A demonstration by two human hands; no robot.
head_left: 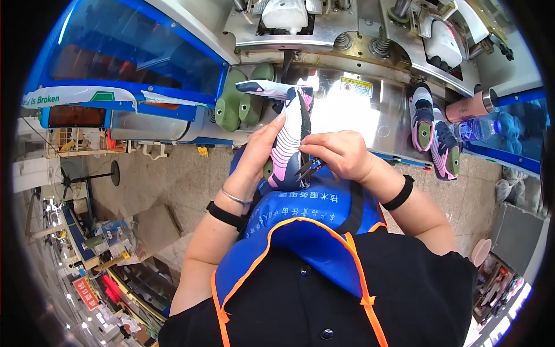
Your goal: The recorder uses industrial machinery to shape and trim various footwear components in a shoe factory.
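My left hand point(260, 151) is closed around one side of a shoe upper point(284, 136) in white, pink and navy with striped lines. The upper stands on end above my blue apron point(300, 205), and a bit of green shows at its lower left. Thread snips point(310, 168) with dark blades sit in my right hand point(344, 153), pointing at the upper's lower part. That hand's thumb and index finger pinch the upper's right edge. Just behind lies another upper point(263, 88) of similar colours, partly covered by the one I hold.
Green shoe lasts point(229, 107) stand at the metal worktop's point(332, 110) left. Toward the right are two shoes on green lasts point(423, 118), a pink tumbler point(469, 106) and a clear plastic bottle point(478, 129). Pressing machines point(284, 17) line the back; a blue-framed cover point(136, 63) rises at left.
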